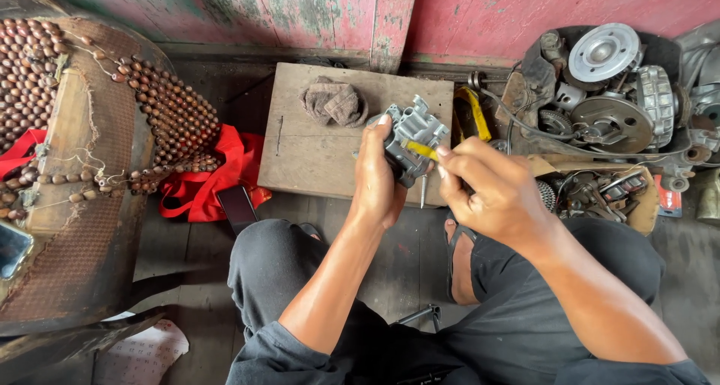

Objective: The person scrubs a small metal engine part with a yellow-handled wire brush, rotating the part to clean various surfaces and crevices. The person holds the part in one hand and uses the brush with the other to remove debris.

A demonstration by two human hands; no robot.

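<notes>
Seated on the floor, the person grips a grey cast-metal engine part (411,141) in the left hand (377,179), fingers wrapped round its body, above the wooden board (300,152). Right hand (491,190) pinches a yellow-handled tool (421,150) against it, fingers closed narrow. Part looks rigid, heavy for its size, likely oily; best held by the blocky body, not the thin lugs. Crumpled rag (334,102) on board.

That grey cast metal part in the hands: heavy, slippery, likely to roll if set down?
The grey cast metal part looks solid, so probably heavy for its size; the left hand wraps it fully. Its blocky, lugged shape should sit without rolling. Rigid, not floppy. Grime nearby suggests it may be oily, though that cannot be seen.
</notes>
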